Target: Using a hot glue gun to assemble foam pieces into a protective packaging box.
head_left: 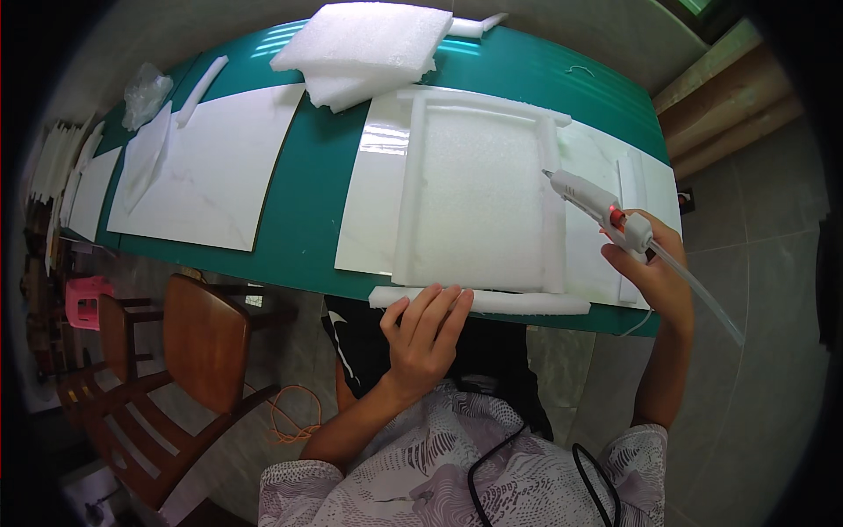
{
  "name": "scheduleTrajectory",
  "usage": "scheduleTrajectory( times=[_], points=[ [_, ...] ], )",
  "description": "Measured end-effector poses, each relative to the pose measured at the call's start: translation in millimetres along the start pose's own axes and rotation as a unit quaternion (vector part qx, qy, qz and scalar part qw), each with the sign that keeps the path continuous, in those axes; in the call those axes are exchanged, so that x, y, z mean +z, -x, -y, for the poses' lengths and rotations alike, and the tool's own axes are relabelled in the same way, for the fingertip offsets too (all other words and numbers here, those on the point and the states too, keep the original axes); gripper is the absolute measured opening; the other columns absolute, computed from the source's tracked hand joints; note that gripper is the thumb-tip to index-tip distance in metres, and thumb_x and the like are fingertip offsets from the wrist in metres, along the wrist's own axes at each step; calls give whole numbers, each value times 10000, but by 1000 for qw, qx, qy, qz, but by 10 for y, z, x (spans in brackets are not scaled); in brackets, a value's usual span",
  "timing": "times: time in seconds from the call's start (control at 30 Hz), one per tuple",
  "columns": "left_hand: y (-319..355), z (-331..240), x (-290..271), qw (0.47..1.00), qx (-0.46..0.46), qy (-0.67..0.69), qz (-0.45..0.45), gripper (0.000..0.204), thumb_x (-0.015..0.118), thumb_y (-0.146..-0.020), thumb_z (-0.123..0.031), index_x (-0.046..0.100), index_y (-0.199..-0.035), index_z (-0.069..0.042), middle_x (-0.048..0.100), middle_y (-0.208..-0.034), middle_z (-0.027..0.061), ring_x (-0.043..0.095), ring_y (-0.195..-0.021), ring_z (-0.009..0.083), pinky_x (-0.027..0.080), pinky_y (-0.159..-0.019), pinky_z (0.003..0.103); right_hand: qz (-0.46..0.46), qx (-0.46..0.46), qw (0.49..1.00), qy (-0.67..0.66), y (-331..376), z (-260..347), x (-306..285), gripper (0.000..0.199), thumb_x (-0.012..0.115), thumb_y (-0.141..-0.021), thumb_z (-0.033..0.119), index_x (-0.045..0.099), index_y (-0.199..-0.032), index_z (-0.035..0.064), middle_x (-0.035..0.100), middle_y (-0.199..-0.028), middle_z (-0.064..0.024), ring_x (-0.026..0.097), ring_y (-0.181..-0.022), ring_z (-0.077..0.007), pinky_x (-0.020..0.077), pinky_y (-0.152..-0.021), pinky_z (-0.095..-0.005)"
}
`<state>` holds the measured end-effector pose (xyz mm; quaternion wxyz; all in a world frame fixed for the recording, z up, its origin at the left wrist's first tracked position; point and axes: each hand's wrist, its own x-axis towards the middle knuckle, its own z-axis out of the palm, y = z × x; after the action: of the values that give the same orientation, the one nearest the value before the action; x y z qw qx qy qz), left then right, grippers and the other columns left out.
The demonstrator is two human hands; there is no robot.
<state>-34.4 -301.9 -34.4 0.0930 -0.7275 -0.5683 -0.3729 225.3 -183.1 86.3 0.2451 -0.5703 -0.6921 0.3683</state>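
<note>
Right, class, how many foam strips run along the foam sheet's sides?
4: left strip, far strip, right strip, and near strip, touched by the left hand.

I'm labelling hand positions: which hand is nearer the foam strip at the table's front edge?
Left. The left hand touches the foam strip; the right hand, holding a glue gun, is beyond the strip's right end.

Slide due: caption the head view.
Right hand holds a white glue gun by a rectangular white foam tray; left hand touches a long white foam strip.

White foam strip (527, 303); green table (307, 180); pink stool (86, 303).
</note>
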Motion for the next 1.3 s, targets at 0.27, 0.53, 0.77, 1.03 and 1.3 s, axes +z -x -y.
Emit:
scheduleTrajectory(
  times=[0.27, 0.53, 0.77, 1.03, 1.3],
  points=[
    [-53, 61, 73, 1000, 1, -26, -8, 312, 616, -829, -48, 688, -1123, -121, 664, -1125, -10, 597, -1076, 159, 292, -969, 356, 16, -9, 1000, 3, -61, 63, 69, 274, 749, -734, 119, 666, -964, -4, 635, -832, -50, 549, -740, -115, 441, -680, -277],
    [-49, 95, 131, 999, 21, -34, -6, 309, 638, -812, -27, 688, -1100, -128, 664, -1160, 12, 576, -1104, 207, 286, -958, 374, 48, -19, 998, 21, -113, 58, 114, 290, 771, -725, 140, 681, -960, -6, 650, -832, -68, 565, -721, -134, 461, -677, -282],
    [-47, 106, 132, 999, 23, -49, -1, 307, 687, -783, -51, 696, -1076, -142, 677, -1140, -2, 574, -1108, 197, 272, -977, 374, 54, -6, 998, 9, -142, 53, 133, 293, 777, -713, 124, 682, -957, -8, 665, -852, -84, 597, -748, -153, 480, -713, -287],
    [-5, 137, 187, 994, 33, -100, -36, 342, 763, -741, -103, 734, -1053, -241, 499, -1098, 31, 431, -1040, 235, 375, -922, 405, 93, -8, 996, 12, -193, 106, 126, 270, 770, -708, 110, 682, -934, -7, 669, -862, -93, 612, -754, -163, 488, -718, -293],
    [-41, 230, 194, 992, 44, -113, -41, 369, 746, -742, -78, 733, -1090, -199, 507, -1060, 13, 435, -984, 191, 329, -805, 331, 138, -31, 990, 20, -254, 70, 187, 266, 758, -698, 120, 662, -921, 12, 666, -865, -101, 613, -742, -183, 478, -688, -303]
  ],
)
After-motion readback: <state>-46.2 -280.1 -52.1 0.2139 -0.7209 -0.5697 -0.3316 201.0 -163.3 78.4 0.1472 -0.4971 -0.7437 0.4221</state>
